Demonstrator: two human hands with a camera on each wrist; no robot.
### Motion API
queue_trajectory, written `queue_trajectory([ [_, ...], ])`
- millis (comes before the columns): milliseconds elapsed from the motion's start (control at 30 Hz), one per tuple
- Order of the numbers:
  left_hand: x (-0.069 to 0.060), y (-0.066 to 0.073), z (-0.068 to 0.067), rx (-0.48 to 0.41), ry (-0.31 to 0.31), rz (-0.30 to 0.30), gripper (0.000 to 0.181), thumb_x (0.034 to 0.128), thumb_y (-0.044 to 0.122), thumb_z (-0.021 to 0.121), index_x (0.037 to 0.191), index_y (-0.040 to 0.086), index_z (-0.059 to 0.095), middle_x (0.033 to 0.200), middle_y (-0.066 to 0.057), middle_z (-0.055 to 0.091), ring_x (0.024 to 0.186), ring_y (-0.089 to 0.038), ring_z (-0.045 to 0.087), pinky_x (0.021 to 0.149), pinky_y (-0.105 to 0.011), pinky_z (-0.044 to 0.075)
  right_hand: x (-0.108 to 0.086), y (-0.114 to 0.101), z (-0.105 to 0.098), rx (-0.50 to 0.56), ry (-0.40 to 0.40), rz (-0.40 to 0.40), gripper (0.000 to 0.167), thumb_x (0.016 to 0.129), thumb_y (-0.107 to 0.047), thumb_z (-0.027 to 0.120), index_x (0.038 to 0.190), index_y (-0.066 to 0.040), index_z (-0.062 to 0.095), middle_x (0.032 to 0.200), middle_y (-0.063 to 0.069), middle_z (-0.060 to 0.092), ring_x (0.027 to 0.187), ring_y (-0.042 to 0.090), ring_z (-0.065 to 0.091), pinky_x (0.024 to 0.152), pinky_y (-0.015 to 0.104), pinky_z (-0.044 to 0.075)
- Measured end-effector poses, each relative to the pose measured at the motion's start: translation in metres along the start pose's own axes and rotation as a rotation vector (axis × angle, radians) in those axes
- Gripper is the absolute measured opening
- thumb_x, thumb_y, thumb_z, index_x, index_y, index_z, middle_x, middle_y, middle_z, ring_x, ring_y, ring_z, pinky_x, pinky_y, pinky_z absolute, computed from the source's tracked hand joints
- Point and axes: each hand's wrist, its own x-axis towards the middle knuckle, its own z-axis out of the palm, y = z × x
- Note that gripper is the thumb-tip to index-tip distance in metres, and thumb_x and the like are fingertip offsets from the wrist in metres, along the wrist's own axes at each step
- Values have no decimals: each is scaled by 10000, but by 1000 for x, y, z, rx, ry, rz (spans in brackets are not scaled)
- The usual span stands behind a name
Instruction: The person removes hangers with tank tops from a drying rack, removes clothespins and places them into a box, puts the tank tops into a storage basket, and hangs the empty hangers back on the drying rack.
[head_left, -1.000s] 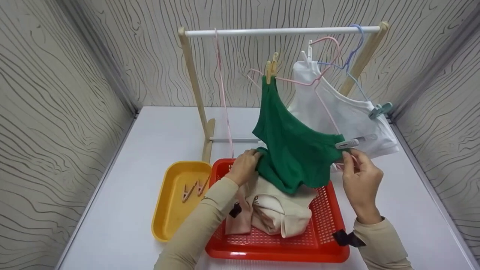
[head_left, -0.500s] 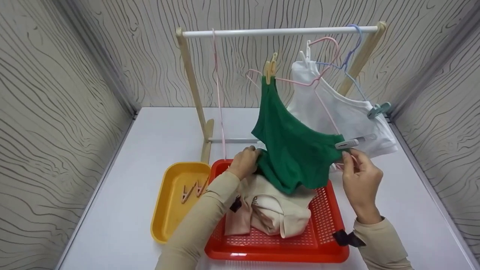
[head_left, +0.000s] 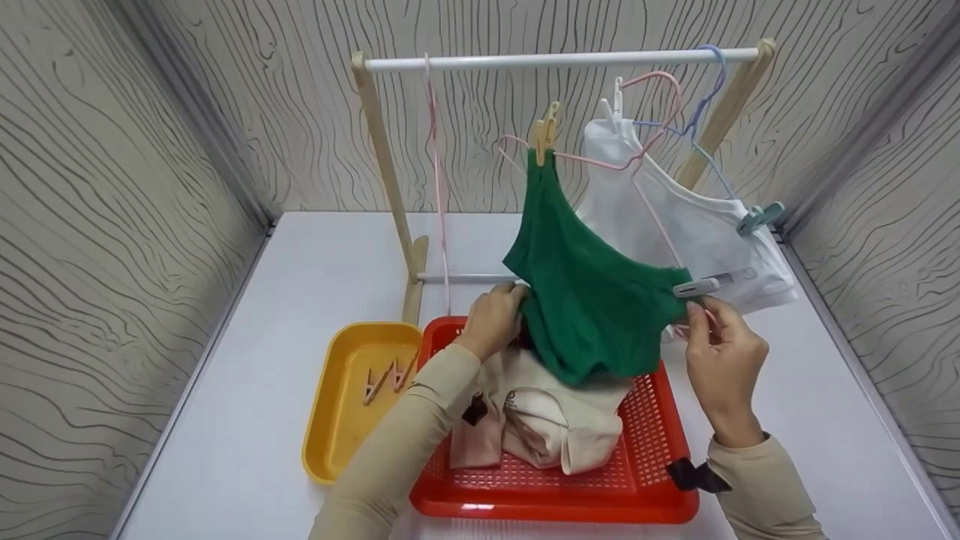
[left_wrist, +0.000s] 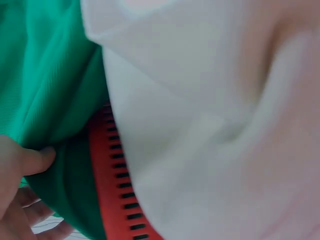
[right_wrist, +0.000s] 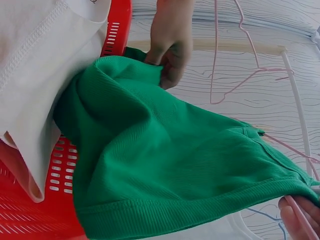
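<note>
Green garment [head_left: 592, 300] between 2 hands [head_left: 493, 321] [head_left: 724, 360]

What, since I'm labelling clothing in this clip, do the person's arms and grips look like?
The left sleeve and right sleeve are long and beige, ending near the wrists. A small black piece juts from each one's inner side near the cuff; I can't tell what it is. The left grip and right grip are ungloved.

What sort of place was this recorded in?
Probably a staged laundry-drying setup: a small hanging rail, a green garment clipped to a pink hanger, and wood-patterned panels walling in the white table.
</note>
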Motion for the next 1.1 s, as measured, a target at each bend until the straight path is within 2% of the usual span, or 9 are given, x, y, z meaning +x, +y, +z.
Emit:
queue_trajectory([
  [167, 1, 6, -12, -62, 15, -26, 177, 911, 82, 560, 1078, 86, 616, 1054, -74, 693, 937, -215, 680, 856, -347, 590, -1, 0, 0, 5, -1, 1, 126, 869, 79, 605, 948, 155, 667, 859, 347, 690, 686, -280, 528, 612, -59, 400],
  [400, 0, 14, -27, -118, 86, -10, 181, 909, 71, 559, 1084, 72, 608, 1078, -85, 699, 942, -206, 690, 878, -343, 593, 0, -1, 0, 18, -3, -13, 124, 867, 83, 602, 941, 163, 663, 862, 348, 688, 706, -276, 540, 631, -51, 423],
  [567, -5, 24, -41, -191, 57, -7, 181, 933, 105, 553, 1103, 72, 604, 1116, -88, 682, 987, -204, 673, 934, -350, 572, 2, 2, -3, 40, -4, -33, 124, 866, 91, 597, 930, 181, 654, 846, 352, 683, 721, -267, 552, 645, -41, 444],
  [767, -14, 36, -61, -284, -18, -1, 195, 966, 155, 548, 1134, 67, 593, 1121, -87, 684, 932, -204, 656, 959, -344, 563, 5, 10, -8, 40, -15, -57, 128, 866, 95, 597, 941, 182, 654, 859, 350, 681, 738, -261, 559, 656, -36, 452],
  [867, -19, 41, -71, -334, -57, -3, 210, 964, 190, 569, 1138, 76, 597, 1129, -77, 687, 928, -196, 652, 980, -340, 549, 6, 14, -10, 52, -19, -54, 126, 861, 100, 602, 943, 175, 660, 860, 63, 755, 721, -242, 577, 646, -27, 461],
  [933, -22, 43, -77, -372, -75, 0, 211, 960, 205, 578, 1132, 85, 605, 1121, -65, 689, 927, -189, 647, 989, -335, 541, 6, 17, -11, 71, -25, -58, 124, 858, 105, 603, 943, 175, 660, 871, -171, 714, 716, -228, 590, 645, -21, 468],
  [1000, -26, 45, -83, -409, -88, 8, 212, 958, 208, 581, 1126, 85, 616, 1106, -63, 692, 922, -182, 640, 979, -317, 549, 7, 19, -12, 81, -38, -68, 124, 857, 108, 604, 945, 173, 661, 889, -319, 622, 727, -225, 595, 655, -19, 471],
  [1033, -27, 46, -85, -433, -96, 11, 210, 958, 208, 579, 1121, 82, 621, 1090, -64, 694, 913, -177, 635, 962, -306, 558, 7, 19, -13, 80, -48, -77, 125, 857, 110, 602, 948, 174, 659, 885, -283, 658, 740, -229, 593, 665, -19, 471],
  [1100, -30, 48, -90, -489, -114, 11, 207, 954, 207, 579, 1106, 76, 630, 1032, -70, 698, 875, -162, 621, 912, -274, 573, 8, 20, -13, 67, -66, -98, 123, 856, 113, 600, 947, 169, 659, 867, -86, 742, 760, -241, 584, 681, -22, 468],
])
